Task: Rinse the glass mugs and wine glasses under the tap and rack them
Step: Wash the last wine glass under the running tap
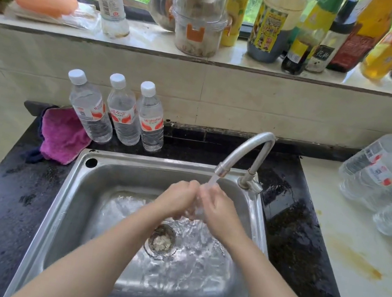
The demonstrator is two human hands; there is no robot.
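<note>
Both of my hands are together over the steel sink [72, 195], right under the curved tap [249, 146]. Water runs from the spout onto them. My left hand [176, 199] and my right hand [220, 214] close from either side around a small clear glass [197, 206]. The glass is mostly hidden by fingers and running water, so I cannot tell its shape. Water spreads over the sink floor around the drain strainer [161, 240]. No rack or other glassware shows in this view.
Three water bottles [121, 111] stand behind the sink beside a pink cloth [63, 135]. Larger water bottles [388, 176] lie on the pale counter at right. The black counter [297, 228] around the sink is wet. Sauce bottles and jars crowd the windowsill [229, 58] above.
</note>
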